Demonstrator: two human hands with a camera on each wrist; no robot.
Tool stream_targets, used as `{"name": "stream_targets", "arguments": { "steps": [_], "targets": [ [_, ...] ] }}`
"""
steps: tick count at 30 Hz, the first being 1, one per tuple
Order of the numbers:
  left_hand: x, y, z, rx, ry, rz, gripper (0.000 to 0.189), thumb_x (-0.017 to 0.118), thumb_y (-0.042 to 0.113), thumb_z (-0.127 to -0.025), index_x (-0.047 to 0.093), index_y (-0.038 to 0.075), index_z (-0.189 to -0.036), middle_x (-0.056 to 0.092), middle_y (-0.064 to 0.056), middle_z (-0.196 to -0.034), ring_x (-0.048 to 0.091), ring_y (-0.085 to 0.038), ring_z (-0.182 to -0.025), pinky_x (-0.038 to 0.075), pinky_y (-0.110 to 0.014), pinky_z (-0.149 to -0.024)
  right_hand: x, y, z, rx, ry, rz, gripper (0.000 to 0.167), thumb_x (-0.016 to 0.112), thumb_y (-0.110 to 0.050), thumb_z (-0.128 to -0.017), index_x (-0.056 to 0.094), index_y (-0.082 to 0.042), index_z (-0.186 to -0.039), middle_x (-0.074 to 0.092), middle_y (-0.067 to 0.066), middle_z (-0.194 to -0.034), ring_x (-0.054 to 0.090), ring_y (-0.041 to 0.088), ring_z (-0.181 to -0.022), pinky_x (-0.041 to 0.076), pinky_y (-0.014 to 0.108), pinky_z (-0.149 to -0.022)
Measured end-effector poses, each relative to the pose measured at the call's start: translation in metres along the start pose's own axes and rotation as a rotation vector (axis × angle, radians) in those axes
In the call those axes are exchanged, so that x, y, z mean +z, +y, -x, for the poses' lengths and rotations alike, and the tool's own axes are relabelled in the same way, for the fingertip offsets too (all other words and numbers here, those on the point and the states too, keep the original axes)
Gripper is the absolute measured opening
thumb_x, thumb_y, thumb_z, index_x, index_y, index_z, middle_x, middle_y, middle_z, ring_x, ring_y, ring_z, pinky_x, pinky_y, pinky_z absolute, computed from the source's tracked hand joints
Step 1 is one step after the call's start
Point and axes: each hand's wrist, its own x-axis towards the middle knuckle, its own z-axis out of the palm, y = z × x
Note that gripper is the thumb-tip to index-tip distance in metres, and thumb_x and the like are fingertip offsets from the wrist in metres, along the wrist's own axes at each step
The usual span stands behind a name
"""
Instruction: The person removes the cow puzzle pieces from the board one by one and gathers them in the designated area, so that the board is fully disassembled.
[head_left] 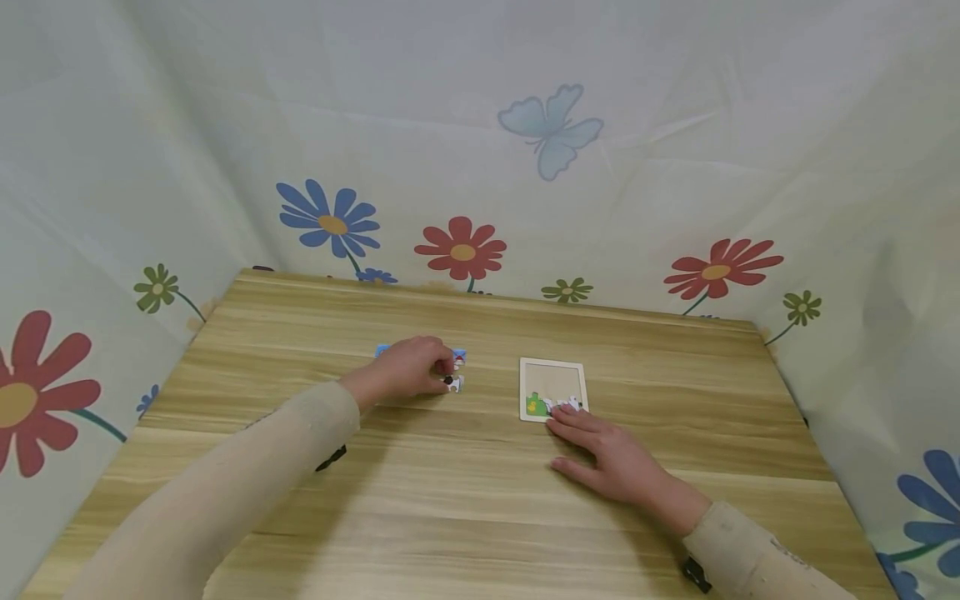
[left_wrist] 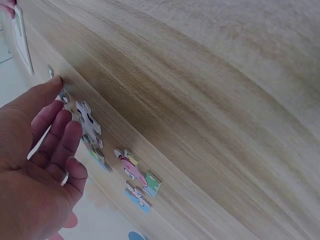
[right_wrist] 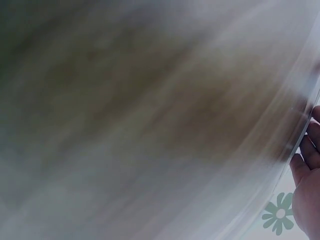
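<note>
My left hand [head_left: 411, 367] is bent over several loose jigsaw pieces left of the table's middle. Its thumb and index finger pinch at a white jigsaw piece [head_left: 457, 384] with a black spot, largely covered by the fingers in the left wrist view. To the right lies a shallow puzzle tray [head_left: 553, 362] with a pale rim. Green and white pieces [head_left: 537, 405] sit along its near side. My right hand [head_left: 611, 458] rests with fairly straight fingers on the tray's near edge, its thumb on the table. In the right wrist view, that hand [right_wrist: 309, 175] shows only at the edge.
Beneath the left hand, the left wrist view has a white piece [left_wrist: 88, 121], a pink piece [left_wrist: 131, 167] and a blue-edged piece [left_wrist: 138, 196]. The wooden table [head_left: 450, 500] meets a flower-printed curtain [head_left: 420, 150] at its back and sides.
</note>
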Motion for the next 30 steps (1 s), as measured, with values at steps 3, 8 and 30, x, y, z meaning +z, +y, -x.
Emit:
{"name": "stream_targets", "arguments": {
  "steps": [3, 8, 30],
  "targets": [
    [-0.001, 0.001, 0.001, -0.007, -0.007, -0.001, 0.014, 0.085, 0.022, -0.093, 0.074, 0.016, -0.098, 0.065, 0.004, -0.098, 0.056, -0.017, -0.091, 0.051, -0.038, -0.088, 0.0, 0.0, 0.0, 0.006, -0.005, -0.004, 0.06, 0.08, -0.038, -0.096, 0.066, -0.011, -0.147, 0.059, 0.008, -0.155, 0.054, 0.031, -0.145, 0.047, 0.052, -0.114],
    [-0.001, 0.002, 0.003, -0.018, -0.007, -0.002, 0.014, 0.085, 0.023, -0.094, 0.074, 0.016, -0.1, 0.064, 0.003, -0.099, 0.055, -0.018, -0.091, 0.051, -0.038, -0.088, -0.001, -0.001, 0.0, 0.016, -0.017, -0.001, 0.06, 0.079, -0.039, -0.097, 0.065, -0.012, -0.148, 0.059, 0.007, -0.156, 0.054, 0.029, -0.146, 0.046, 0.051, -0.114],
    [-0.01, 0.025, -0.011, 0.022, 0.013, 0.011, 0.017, 0.084, 0.024, -0.094, 0.076, 0.014, -0.104, 0.07, 0.0, -0.104, 0.061, -0.018, -0.097, 0.054, -0.039, -0.096, -0.003, -0.002, -0.001, 0.041, -0.045, -0.006, 0.058, 0.077, -0.042, -0.098, 0.065, -0.013, -0.148, 0.059, 0.006, -0.156, 0.053, 0.028, -0.146, 0.046, 0.051, -0.114]
  ]
}}
